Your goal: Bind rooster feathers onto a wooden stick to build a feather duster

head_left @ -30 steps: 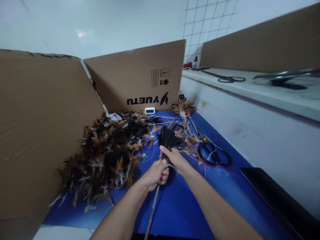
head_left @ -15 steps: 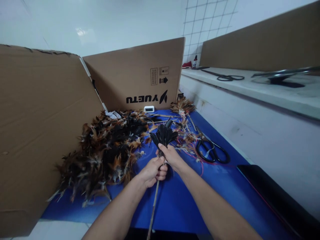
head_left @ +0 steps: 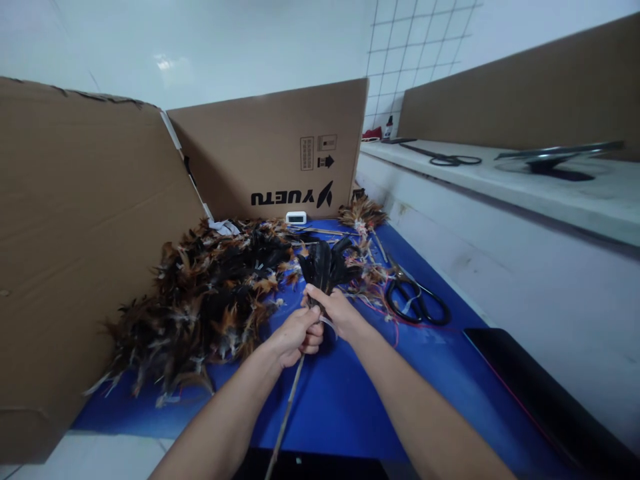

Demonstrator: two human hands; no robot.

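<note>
A thin stick [head_left: 286,419] runs from the front edge up into my hands, with a bunch of dark feathers [head_left: 325,265] fanned out at its top. My left hand [head_left: 299,338] is wrapped round the stick just below the feathers. Close above and to the right, my right hand [head_left: 334,311] pinches the base of the feathers, touching my left fingers. A pale quill or strip sticks out beneath my right hand. To the left lies a large heap of brown and black feathers [head_left: 200,307].
Black-handled scissors [head_left: 417,300] lie right of my hands, near pink string and loose feathers. A feather bundle [head_left: 363,212] and small white digital device [head_left: 296,218] are at the back. Cardboard panels [head_left: 270,147] stand left and behind. A black object [head_left: 545,393] lies front right.
Both hands and the feather bunch have shifted slightly left in view. The stick's lower end has swung left, and the dark feathers are spread wider.
</note>
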